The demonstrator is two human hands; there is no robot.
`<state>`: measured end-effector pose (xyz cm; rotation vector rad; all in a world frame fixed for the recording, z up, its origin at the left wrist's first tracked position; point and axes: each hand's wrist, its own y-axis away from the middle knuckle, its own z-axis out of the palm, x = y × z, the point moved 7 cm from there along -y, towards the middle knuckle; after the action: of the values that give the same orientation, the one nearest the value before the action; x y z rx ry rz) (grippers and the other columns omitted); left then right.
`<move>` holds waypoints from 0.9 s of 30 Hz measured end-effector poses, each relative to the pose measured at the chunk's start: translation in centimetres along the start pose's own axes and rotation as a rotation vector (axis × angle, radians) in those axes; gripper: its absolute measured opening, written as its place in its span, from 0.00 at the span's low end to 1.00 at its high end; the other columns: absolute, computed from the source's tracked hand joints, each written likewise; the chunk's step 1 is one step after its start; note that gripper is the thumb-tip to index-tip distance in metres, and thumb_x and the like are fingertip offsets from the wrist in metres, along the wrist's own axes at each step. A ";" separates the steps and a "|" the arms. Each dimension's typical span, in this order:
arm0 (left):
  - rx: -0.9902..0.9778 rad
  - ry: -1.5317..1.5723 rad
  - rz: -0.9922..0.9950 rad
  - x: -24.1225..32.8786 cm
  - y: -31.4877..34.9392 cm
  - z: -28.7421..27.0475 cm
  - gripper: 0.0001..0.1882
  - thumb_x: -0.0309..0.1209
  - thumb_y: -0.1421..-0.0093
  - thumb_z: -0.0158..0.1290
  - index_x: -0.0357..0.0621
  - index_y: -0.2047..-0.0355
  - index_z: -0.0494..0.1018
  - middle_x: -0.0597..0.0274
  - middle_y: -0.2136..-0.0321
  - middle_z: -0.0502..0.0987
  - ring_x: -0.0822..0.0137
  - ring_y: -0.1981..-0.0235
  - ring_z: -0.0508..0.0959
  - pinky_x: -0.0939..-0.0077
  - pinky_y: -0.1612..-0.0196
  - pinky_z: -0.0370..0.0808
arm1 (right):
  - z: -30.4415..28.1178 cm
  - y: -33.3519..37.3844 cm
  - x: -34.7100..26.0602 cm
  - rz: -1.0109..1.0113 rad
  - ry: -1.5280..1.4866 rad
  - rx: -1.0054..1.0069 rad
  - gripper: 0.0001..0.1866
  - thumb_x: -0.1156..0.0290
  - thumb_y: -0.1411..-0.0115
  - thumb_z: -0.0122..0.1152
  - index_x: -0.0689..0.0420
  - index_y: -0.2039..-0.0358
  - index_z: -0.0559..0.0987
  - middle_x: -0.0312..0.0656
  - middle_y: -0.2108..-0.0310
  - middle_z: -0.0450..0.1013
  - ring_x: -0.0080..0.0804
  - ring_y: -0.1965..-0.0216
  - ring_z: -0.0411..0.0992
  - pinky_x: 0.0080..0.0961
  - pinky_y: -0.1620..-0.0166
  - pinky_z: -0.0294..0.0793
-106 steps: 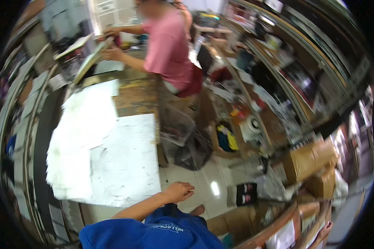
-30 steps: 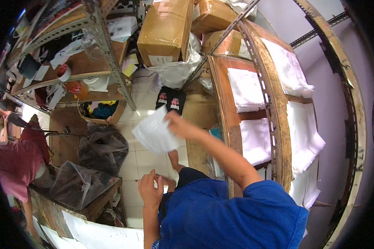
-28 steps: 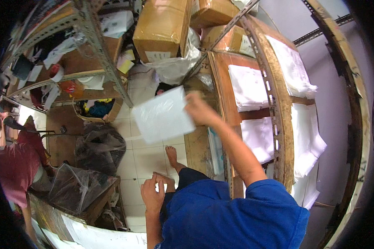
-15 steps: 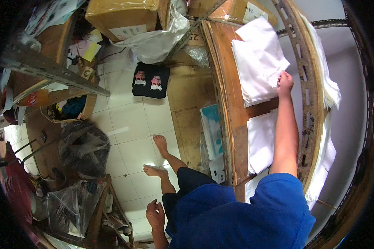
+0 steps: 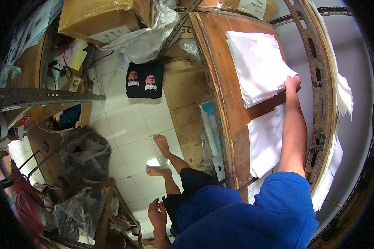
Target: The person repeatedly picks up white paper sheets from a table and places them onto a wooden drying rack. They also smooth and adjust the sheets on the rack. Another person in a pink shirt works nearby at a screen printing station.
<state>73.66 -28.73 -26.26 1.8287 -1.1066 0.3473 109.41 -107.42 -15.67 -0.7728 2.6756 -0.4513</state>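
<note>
On the wooden shelf at the right lies a stack of white sheets [image 5: 255,66], its edges uneven and fanned. My right hand [image 5: 293,84] is closed on the stack's near right corner, which is drawn out to a point; how many sheets it pinches cannot be made out. A second pile of white sheets [image 5: 265,143] lies nearer to me, beside my right forearm. Low in the view my left hand [image 5: 157,213] hangs beside my leg, its fingers loosely bent and a little apart, and nothing shows in it.
A perforated metal upright [image 5: 313,50] stands just right of my right hand. On the tiled floor lies a folded black printed garment [image 5: 144,81]. Cardboard boxes [image 5: 97,20] fill the far side; a dark plastic bag [image 5: 86,154] sits left of my feet. A metal bar [image 5: 50,94] juts in from the left.
My right hand has shifted slightly to the right with the sheet corner. The top sheet, earlier skewed and raised at the far end, now lies more in line with the stack.
</note>
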 end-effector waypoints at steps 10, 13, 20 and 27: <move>-0.022 -0.067 0.023 0.1 -0.1 -0.1 0.11 0.25 0.44 0.52 0.32 0.62 0.75 0.51 0.75 0.76 0.62 0.76 0.76 0.71 0.73 0.73 | -2.9 4.9 -2.9 -0.046 0.116 -0.087 0.18 0.68 0.50 0.53 0.65 0.61 0.75 0.61 0.59 0.73 0.56 0.54 0.72 0.41 0.49 0.69; -0.039 -0.066 0.033 0.2 -0.3 -0.1 0.11 0.25 0.44 0.52 0.31 0.62 0.75 0.51 0.75 0.76 0.61 0.75 0.76 0.71 0.72 0.73 | -2.9 5.7 -3.1 -0.023 0.157 -0.091 0.16 0.68 0.49 0.52 0.64 0.61 0.76 0.60 0.60 0.74 0.56 0.55 0.72 0.42 0.50 0.69; -0.074 -0.057 0.021 -0.3 -0.8 -0.3 0.12 0.24 0.44 0.53 0.30 0.61 0.74 0.50 0.74 0.75 0.60 0.76 0.76 0.69 0.72 0.73 | -1.7 5.9 -1.4 -0.020 0.131 -0.081 0.15 0.64 0.47 0.52 0.60 0.63 0.76 0.55 0.61 0.75 0.54 0.56 0.72 0.42 0.51 0.69; -0.108 -0.029 -0.001 -0.4 -1.3 -0.3 0.11 0.24 0.44 0.54 0.30 0.61 0.74 0.50 0.75 0.75 0.60 0.77 0.77 0.69 0.73 0.73 | -1.6 6.3 -0.7 -0.092 0.074 -0.079 0.14 0.62 0.45 0.51 0.57 0.64 0.76 0.51 0.63 0.76 0.51 0.57 0.72 0.40 0.52 0.70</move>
<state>74.53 -28.10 -27.09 1.7438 -1.1233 0.2564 106.49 -101.63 -16.47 -0.9226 2.7489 -0.4067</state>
